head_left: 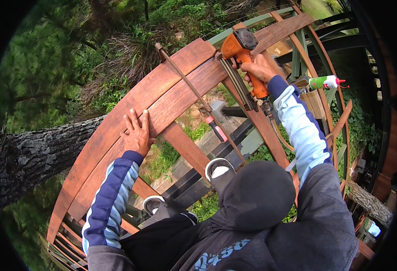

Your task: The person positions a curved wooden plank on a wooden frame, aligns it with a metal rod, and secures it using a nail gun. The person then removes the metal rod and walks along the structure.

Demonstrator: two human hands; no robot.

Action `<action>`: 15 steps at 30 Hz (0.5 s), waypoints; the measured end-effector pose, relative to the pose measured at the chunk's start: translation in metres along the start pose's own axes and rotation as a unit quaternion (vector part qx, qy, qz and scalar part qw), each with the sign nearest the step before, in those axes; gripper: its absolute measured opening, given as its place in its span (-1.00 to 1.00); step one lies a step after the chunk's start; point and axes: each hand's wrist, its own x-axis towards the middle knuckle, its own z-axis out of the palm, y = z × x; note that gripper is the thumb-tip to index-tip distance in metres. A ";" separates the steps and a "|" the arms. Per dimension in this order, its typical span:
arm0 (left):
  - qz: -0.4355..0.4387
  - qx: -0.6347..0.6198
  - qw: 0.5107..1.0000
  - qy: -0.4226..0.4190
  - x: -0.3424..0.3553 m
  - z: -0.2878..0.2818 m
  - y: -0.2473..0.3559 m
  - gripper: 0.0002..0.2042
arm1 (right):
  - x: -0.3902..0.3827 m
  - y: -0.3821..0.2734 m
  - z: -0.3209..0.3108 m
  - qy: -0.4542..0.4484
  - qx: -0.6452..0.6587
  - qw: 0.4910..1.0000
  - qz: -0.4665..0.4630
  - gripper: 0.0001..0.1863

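Observation:
My left hand (136, 134) lies with spread fingers on reddish curved wooden planks (185, 97). My right hand (258, 71) grips an orange nail gun (238, 45) by its handle; the tool's nose is at the planks' right end, over a crossing board. Between my hands a long metal bar clamp (181, 74) with a pink-and-black handle (215, 128) spans the planks. An air hose (278, 132) runs from the base of the gun's handle. Just right of my right wrist lies a white and green squeeze bottle (320, 82) with a red nozzle.
More curved slats and green strips (298, 54) form a framework at the right. Gaps show grass and concrete far below. A thick tree trunk (36, 158) stands beside the planks at left. My dark-clothed body and shoes (219, 172) fill the lower middle. A log (369, 203) shows lower right.

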 end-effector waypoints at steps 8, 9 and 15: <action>-0.002 -0.001 1.000 0.004 0.000 0.003 0.000 0.06 | 0.016 0.010 0.000 -0.012 -0.015 1.000 0.017 -0.79; -0.002 -0.002 1.000 0.005 0.000 0.003 0.000 0.07 | 0.017 0.011 -0.001 -0.012 -0.007 1.000 0.018 -0.79; 0.003 -0.006 1.000 0.010 0.002 0.001 -0.001 0.06 | 0.017 0.002 -0.004 -0.007 -0.064 0.998 0.028 -0.79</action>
